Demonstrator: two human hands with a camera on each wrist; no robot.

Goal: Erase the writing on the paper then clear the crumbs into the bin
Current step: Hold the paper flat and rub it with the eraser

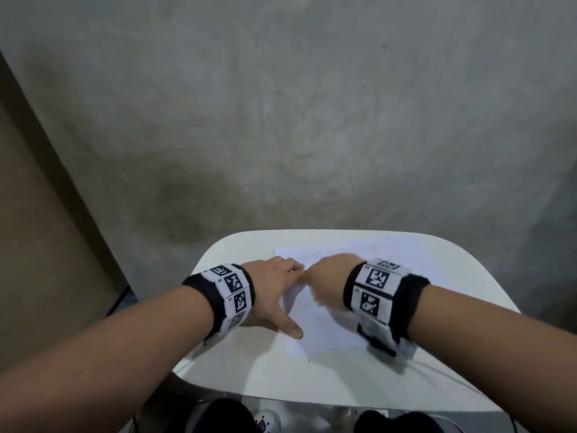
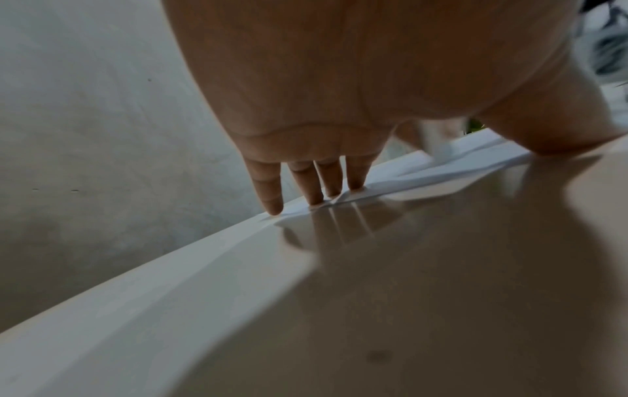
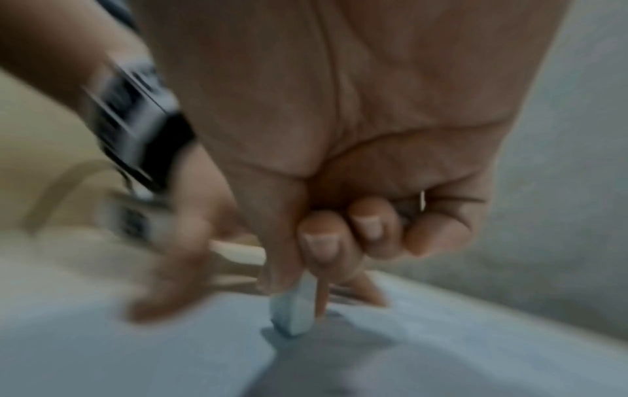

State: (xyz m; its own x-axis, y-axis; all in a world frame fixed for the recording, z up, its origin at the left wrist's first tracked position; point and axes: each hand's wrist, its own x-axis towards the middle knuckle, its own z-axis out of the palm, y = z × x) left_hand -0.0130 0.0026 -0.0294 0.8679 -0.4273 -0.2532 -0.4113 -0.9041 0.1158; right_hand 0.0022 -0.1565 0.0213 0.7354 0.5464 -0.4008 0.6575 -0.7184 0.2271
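Note:
A white sheet of paper (image 1: pixel 324 329) lies on a small white table (image 1: pixel 249 373). My left hand (image 1: pixel 274 285) presses flat on the sheet's left edge, its straight fingertips (image 2: pixel 319 196) and spread thumb on the paper (image 2: pixel 425 177). My right hand (image 1: pixel 331 276) is curled over the middle of the sheet and blurred. In the right wrist view its thumb and fingers pinch a pale blue-white eraser (image 3: pixel 293 311), whose tip touches the paper (image 3: pixel 441 349). Faint pencil marks show on the sheet's far part. No bin is in view.
A grey concrete wall (image 1: pixel 312 120) stands right behind the table. A tan panel (image 1: pixel 40 229) leans at the left. Below the table's near edge I see dark shoes (image 1: pixel 224 417) and a cable on the floor.

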